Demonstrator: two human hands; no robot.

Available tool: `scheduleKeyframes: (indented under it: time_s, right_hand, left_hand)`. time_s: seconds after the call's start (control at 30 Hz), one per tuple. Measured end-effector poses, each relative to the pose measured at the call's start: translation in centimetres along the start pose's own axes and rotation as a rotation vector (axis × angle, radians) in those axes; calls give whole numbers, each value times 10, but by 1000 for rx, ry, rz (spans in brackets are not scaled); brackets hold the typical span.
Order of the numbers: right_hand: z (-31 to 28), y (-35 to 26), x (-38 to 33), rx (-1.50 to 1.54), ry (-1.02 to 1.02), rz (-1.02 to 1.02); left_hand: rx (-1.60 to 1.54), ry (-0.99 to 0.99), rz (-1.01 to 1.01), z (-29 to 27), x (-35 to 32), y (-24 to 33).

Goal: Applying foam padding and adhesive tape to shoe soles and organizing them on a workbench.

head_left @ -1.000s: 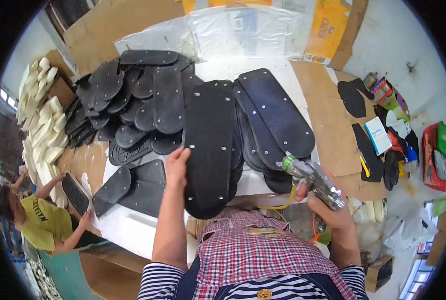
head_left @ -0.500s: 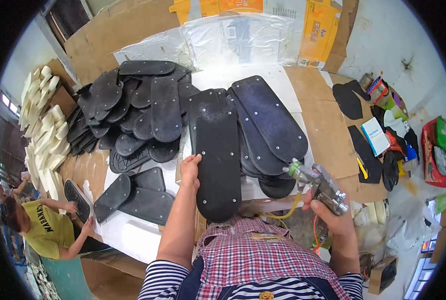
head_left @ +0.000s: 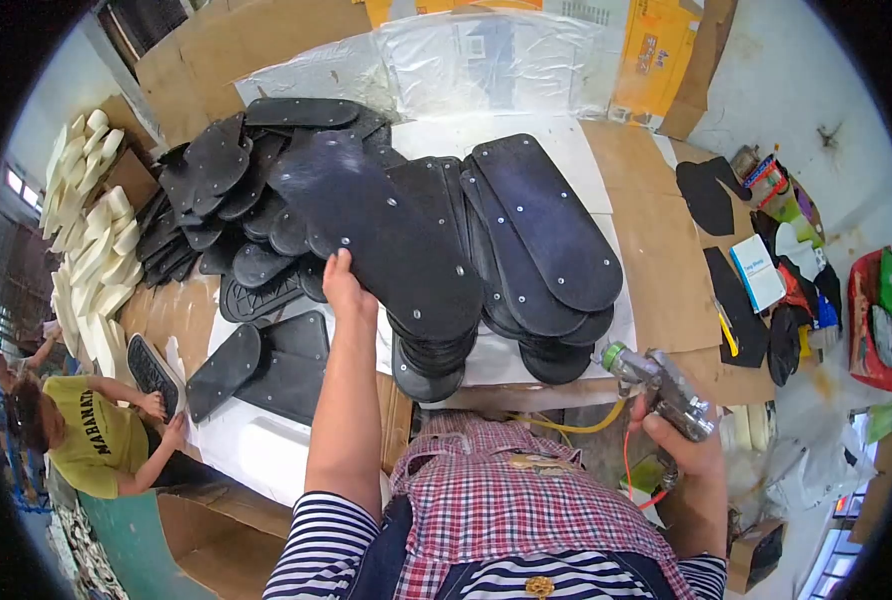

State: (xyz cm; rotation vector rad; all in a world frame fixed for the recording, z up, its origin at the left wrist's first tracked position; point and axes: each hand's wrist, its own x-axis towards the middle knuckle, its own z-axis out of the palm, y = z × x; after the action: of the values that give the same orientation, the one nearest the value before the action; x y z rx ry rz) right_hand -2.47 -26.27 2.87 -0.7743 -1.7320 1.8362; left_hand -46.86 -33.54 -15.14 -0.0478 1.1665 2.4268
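My left hand is closed on the left edge of a long black panel with rounded ends and metal studs. The panel slants up to the left, its far end pale with a whitish film. Beneath it is a stack of similar panels, mostly covered. A second stack of black panels stands to the right, fanned out at its near end. In my right hand is a metal spray gun with a green nozzle ring, held near the table's front edge and pointing left.
A heap of black pieces fills the back left, beside cream-coloured foam-like pieces. At left, a person in a yellow shirt handles a black piece. A yellow hose hangs in front. A cutter lies at right.
My left hand has moved up and left, lifting the black panel and swinging its far end left over the heap. The spray gun has shifted slightly right and down.
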Motion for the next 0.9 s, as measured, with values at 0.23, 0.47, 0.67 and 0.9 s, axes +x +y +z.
scheduleKeyframes:
  time_s: [0.23, 0.47, 0.67, 0.9]
  right_hand:
    - [-3, -5, -11, -146, -175, 151]
    - [-10, 1, -5, -161, -128, 149]
    - [15, -1, 10, -46, -306, 187]
    - [1, 4, 17, -70, 67, -13]
  left_hand:
    - [-178, 138, 145, 13, 5, 13]
    - [-298, 223, 194, -20, 3, 20]
    - [-371, 277, 205, -74, 12, 28]
    - [-351, 416, 83, -191, 11, 74]
